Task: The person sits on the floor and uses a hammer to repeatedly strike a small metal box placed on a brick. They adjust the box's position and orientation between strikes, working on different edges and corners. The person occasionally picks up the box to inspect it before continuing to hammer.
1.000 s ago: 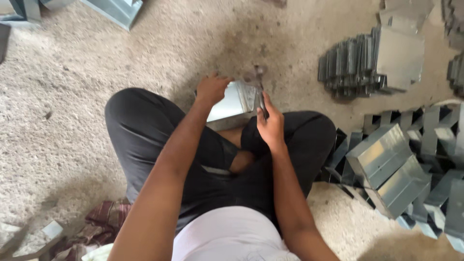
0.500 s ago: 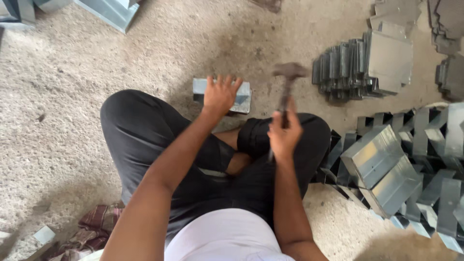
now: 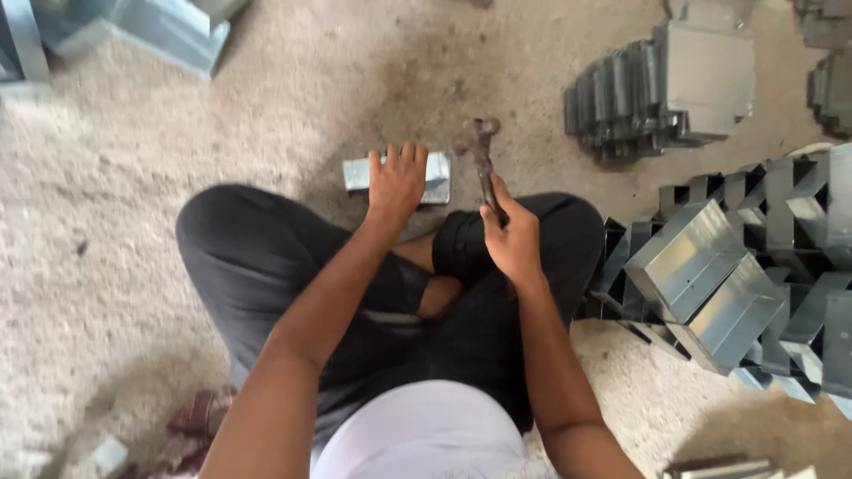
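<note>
I sit cross-legged on a gritty concrete floor. My left hand (image 3: 397,182) presses flat on a small folded sheet-metal piece (image 3: 437,174) lying on the floor in front of my legs. My right hand (image 3: 512,235) grips the handle of a dark hammer (image 3: 479,146), whose head hangs just right of the metal piece, slightly above it. The hand covers the middle of the piece; only its two ends show.
A stack of folded grey metal pieces (image 3: 661,93) lies at the upper right. More folded metal boxes (image 3: 719,284) are piled by my right knee. Sheet-metal parts (image 3: 169,31) rest at the upper left. Sandals (image 3: 200,417) lie at my lower left.
One second ago both hands held the metal piece over my lap. It now lies on the floor under my left hand, and the hammer has come down lower beside it.
</note>
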